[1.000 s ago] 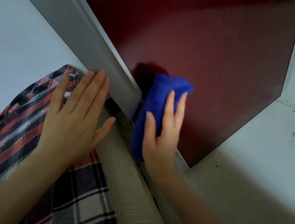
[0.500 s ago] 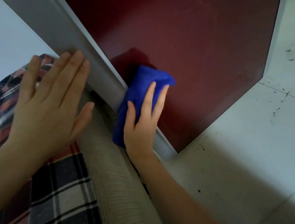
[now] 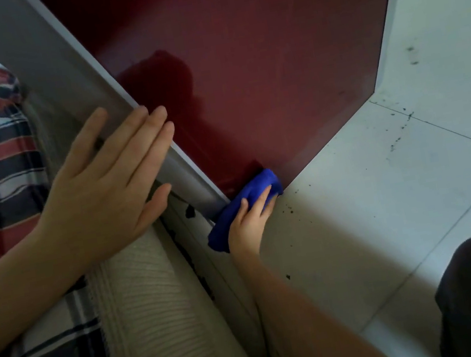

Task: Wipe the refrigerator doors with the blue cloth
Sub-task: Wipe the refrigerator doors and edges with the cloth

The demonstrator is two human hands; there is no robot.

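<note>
Right hand (image 3: 248, 223), fingers extended, presses blue cloth (image 3: 256, 189) against lower corner of refrigerator door (image 3: 271, 63); left hand (image 3: 100, 194), fingers straight, rests flat on grey door edge (image 3: 53, 68)

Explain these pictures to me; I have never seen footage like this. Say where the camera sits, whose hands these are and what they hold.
No machine here: a camera worn on a person's head looks down at their two bare hands. The right hand presses a blue cloth against the bottom corner of the dark red refrigerator door, just above the white tiled floor. The left hand lies flat and open on the refrigerator's grey side, holding nothing.
</note>
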